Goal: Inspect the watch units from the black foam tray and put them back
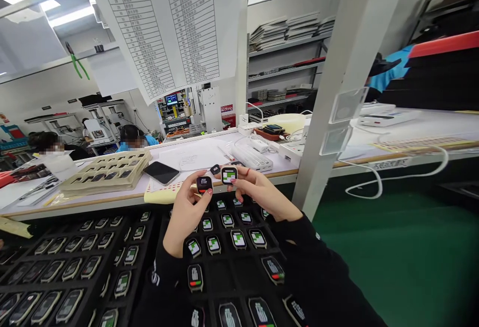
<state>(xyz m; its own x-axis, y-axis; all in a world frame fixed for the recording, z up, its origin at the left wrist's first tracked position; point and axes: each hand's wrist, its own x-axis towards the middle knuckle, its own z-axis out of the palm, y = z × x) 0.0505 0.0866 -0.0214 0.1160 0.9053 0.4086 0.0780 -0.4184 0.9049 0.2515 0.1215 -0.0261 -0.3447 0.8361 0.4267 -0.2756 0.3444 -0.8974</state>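
Glowing green and white, a rounded-square watch point(226, 173) with a smooth, pale rim sits upright in the right hand point(260, 191), gripped between curled fingers, the thumb laid across its lower right corner. Just beside it, the left hand point(189, 213) pinches a second watch point(203, 183), dark and glassy, with small pale lettering and a red patch low on its face; its thumb lies at the lower right edge, the forefinger bent over the top. The palms turn toward each other, the left wrist standing nearly upright, the right slanting in from the lower right, both out of black cloth sleeves point(318, 259). Below spreads a matte black tray point(219, 273) of square pockets, bearing rows of similar rounded watches point(238, 239). Beyond the hands runs a white-topped bench point(93, 204) with a wood-toned edge, where a flat, glossy phone point(162, 173) lies near a beige moulded tray point(80, 190).
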